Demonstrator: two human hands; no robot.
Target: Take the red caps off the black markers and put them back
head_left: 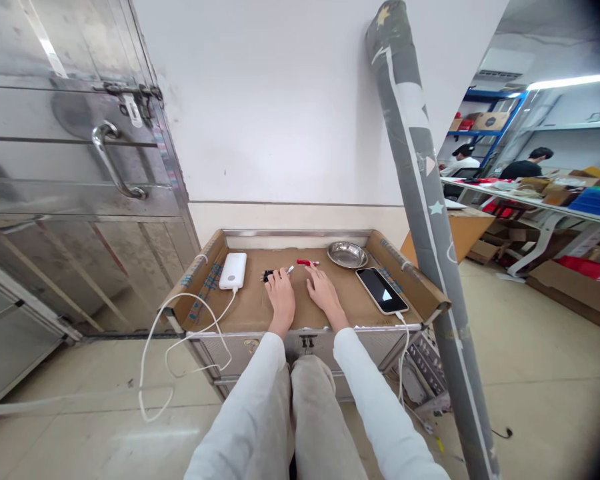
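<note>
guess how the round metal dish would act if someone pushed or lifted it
The metal dish looks thin-rimmed, so it is probably stiff and fairly light. Its smooth, shiny surface may feel slippery. Being wide and shallow on the cardboard, it would likely slide before tipping.

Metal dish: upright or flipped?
Upright: the metal dish shows its hollow inside, rim facing up, beyond the right hand.
</note>
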